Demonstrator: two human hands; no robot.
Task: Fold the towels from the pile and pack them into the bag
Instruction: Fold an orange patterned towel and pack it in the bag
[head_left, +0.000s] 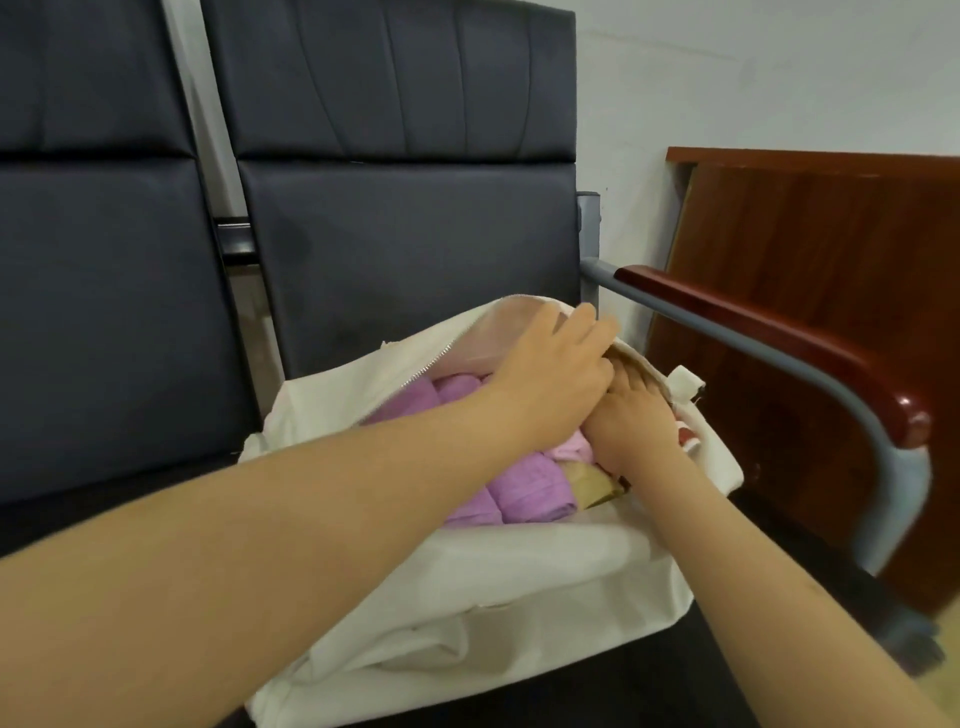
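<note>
Inside the white bag (519, 566), purple towels (524, 493) beneath left hand (550, 379) and right hand (631, 423), both grips unclear.

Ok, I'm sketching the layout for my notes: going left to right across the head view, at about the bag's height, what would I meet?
Neighbouring dark seat → purple towels → right hand → wood-topped armrest.

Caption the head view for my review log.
Left hand and right hand reach into the open cream bag on a dark chair, among folded purple towels.
</note>
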